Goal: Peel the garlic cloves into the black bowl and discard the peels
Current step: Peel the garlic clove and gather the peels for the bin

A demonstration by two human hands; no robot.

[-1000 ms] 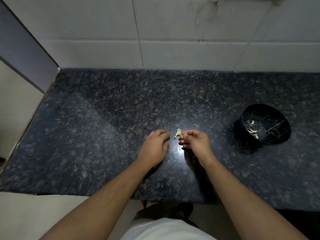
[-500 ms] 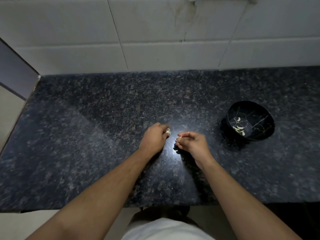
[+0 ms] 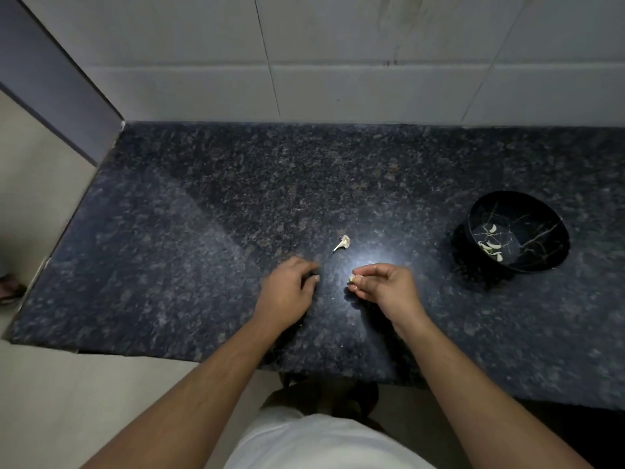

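The person stands in front of a dark speckled stone surface [image 3: 203,231] with a wall of pale tiles [image 3: 338,79] behind it. The right hand [image 3: 389,287] is above the surface near the middle, and its grip is narrow: the thumb and the first fingers pinch a small pale garlic clove [image 3: 352,279] at their tips, while the other fingers are curled below. The left hand [image 3: 287,292] is just beside it, a little apart, with the back of the hand up and the fingers bent loosely toward the surface; I cannot tell if this grip holds anything, because the fingertips hide what is under them. A small piece of garlic peel [image 3: 343,243] with a thin stem end lies alone on the surface, just behind the gap between the two hands. The black bowl [image 3: 517,231] with thin pale veins stands upright on the surface, well apart to the right of the right hand. Inside it there are several peeled cloves [image 3: 490,245], white and curved, gathered near the bottom. A bright spot of light falls on the surface between the hands.
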